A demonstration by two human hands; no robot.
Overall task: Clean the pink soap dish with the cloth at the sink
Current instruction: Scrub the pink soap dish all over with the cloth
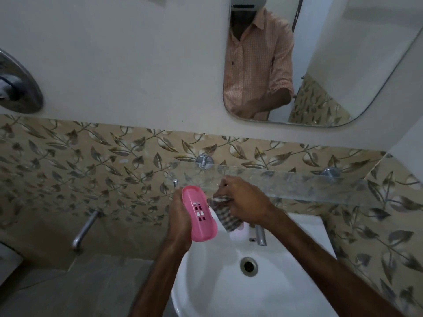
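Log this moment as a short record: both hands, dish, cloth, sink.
left hand: holds the pink soap dish from behind, tilted, above the sink
right hand: grips the checked cloth
dish: slotted inside faces the camera
cloth: hangs beside the dish's right edge; contact unclear
sink: white basin, drain in view, tap partly behind the right hand
water: none seen running

— What is happening above the sink?
— The left hand is holding the pink soap dish tilted over the sink's left rim, slotted inside facing right.
— And the right hand?
— It is gripping the checked cloth over the sink's back edge, above its tap.
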